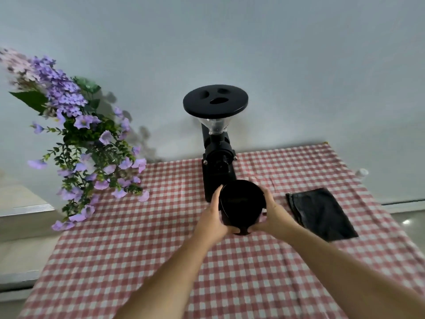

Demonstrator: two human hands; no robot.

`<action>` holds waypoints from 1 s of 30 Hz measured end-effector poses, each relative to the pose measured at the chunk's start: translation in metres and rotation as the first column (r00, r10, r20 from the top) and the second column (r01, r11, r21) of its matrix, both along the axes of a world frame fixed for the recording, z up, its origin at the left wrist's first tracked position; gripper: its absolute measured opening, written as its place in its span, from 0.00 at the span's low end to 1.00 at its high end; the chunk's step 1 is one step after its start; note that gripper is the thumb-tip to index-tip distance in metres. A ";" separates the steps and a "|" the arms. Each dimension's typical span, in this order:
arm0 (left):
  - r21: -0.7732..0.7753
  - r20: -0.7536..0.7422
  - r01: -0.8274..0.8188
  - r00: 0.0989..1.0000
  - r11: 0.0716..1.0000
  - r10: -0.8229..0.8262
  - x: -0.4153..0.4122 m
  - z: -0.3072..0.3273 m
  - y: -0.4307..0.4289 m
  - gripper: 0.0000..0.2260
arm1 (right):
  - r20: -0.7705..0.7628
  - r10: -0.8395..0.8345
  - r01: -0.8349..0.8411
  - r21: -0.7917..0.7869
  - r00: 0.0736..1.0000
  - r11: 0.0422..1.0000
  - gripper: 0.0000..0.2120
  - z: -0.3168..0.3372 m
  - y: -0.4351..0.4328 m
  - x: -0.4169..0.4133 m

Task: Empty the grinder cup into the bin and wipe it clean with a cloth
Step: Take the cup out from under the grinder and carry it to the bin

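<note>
The black grinder cup (242, 203) is held between both hands just in front of the black coffee grinder (217, 157), its mouth facing me. My left hand (212, 221) grips its left side and my right hand (274, 216) grips its right side and bottom. The inside looks dark; I cannot tell what is in it. A dark grey cloth (320, 214) lies flat on the table to the right of the cup. No bin is in view.
The table wears a red-and-white checked tablecloth (138, 261). A bunch of purple flowers (87, 146) stands at the back left. The grinder's wide black hopper lid (215, 101) is against the white wall. A small white object (362, 172) sits past the table's right edge.
</note>
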State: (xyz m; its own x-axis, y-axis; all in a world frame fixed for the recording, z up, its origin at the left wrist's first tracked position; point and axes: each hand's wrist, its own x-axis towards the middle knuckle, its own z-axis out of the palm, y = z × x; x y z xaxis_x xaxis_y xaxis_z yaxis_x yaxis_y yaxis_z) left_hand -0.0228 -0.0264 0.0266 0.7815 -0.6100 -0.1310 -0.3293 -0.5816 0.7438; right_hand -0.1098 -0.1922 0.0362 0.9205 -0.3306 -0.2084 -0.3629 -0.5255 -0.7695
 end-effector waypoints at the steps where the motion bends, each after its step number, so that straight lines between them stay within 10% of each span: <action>1: -0.011 0.008 0.043 0.999 0.999 -0.043 -0.005 -0.001 -0.006 0.50 | 0.009 -0.048 0.048 0.003 0.999 0.999 0.56 0.000 -0.003 -0.012; 20: -0.134 0.001 0.704 0.704 0.698 -0.710 -0.313 0.034 -0.249 0.56 | 0.133 -0.659 0.664 0.013 0.740 0.748 0.55 0.033 -0.149 -0.417; 30: -0.041 -0.264 0.892 0.426 0.451 -0.866 -0.518 -0.027 -0.348 0.54 | -0.083 -0.840 0.838 0.175 0.536 0.518 0.54 -0.023 -0.196 -0.640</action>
State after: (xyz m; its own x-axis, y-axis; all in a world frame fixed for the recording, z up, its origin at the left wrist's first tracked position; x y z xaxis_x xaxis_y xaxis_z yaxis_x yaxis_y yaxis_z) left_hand -0.5409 -0.3739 -0.0004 -0.2315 -0.9230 -0.3073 -0.5435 -0.1393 0.8278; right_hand -0.7503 -0.3878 0.0130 0.2384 -0.9102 -0.3387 -0.5551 0.1584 -0.8165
